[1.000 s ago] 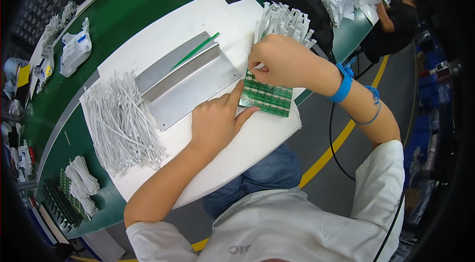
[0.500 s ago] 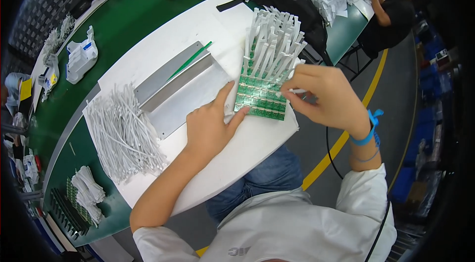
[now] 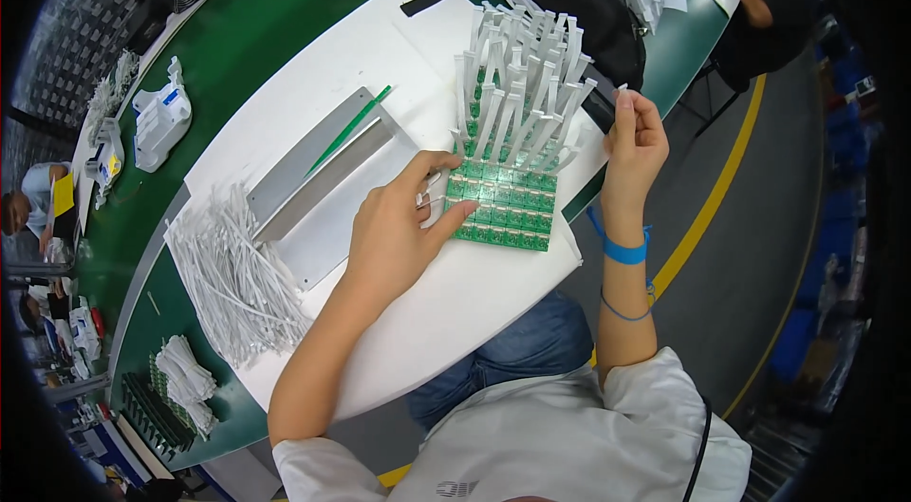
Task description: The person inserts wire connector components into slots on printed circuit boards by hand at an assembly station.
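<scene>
Circuit panel (image 3: 501, 203) lies right of metal tray (image 3: 323, 170), strip pile (image 3: 232, 279) farther left.

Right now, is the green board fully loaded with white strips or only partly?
Partly. White strips stand in the green board's far rows; its near rows are bare, under the left hand.

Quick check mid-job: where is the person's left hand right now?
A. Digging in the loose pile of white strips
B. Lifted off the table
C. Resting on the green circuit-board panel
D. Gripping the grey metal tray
C: the left hand lies with its fingers on the left edge of the green circuit-board panel, apart from the grey metal tray and the pile of white strips.
</scene>
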Action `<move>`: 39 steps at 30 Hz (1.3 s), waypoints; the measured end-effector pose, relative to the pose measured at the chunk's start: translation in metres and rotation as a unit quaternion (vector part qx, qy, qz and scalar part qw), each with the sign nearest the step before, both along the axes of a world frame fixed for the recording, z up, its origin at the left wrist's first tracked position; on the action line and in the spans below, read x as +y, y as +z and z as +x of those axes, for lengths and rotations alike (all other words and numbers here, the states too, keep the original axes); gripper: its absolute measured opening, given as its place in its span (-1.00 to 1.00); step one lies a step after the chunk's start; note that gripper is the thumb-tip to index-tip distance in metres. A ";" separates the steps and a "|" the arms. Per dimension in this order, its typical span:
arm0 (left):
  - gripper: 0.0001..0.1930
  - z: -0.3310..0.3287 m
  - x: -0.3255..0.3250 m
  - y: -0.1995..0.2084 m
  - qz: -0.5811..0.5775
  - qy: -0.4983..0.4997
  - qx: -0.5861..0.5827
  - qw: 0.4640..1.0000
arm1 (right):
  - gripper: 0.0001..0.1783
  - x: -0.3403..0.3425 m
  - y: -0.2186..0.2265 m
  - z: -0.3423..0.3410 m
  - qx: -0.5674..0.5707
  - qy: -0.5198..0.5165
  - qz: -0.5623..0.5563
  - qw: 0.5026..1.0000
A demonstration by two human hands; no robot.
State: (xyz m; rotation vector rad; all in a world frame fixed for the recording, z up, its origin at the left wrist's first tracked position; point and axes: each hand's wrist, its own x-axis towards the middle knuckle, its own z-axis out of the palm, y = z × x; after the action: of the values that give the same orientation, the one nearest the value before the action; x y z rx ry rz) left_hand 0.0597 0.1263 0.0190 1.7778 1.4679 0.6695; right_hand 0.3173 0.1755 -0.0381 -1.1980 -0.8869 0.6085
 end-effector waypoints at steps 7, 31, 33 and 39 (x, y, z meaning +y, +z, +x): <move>-0.60 0.024 0.090 -0.033 -0.062 0.008 0.008 0.998 | -0.83 0.086 -0.046 0.003 -0.093 0.001 -0.015 0.996; -0.50 0.033 0.210 -0.123 -0.178 0.051 -0.121 0.975 | -0.90 0.187 -0.137 0.019 -0.145 0.030 -0.056 0.987; -0.50 0.036 0.213 -0.121 -0.179 0.044 -0.109 0.977 | -0.90 0.189 -0.136 0.021 -0.142 0.032 -0.061 0.987; -0.58 0.051 0.223 -0.117 -0.194 0.059 -0.053 0.978 | -0.88 0.201 -0.137 0.033 -0.147 0.037 -0.061 0.987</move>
State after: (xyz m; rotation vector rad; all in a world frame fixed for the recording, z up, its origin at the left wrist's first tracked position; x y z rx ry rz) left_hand 0.1106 0.3489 -0.0977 1.3461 1.5191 0.4863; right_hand 0.3498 0.3764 -0.1748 -1.3932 -1.1599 0.5604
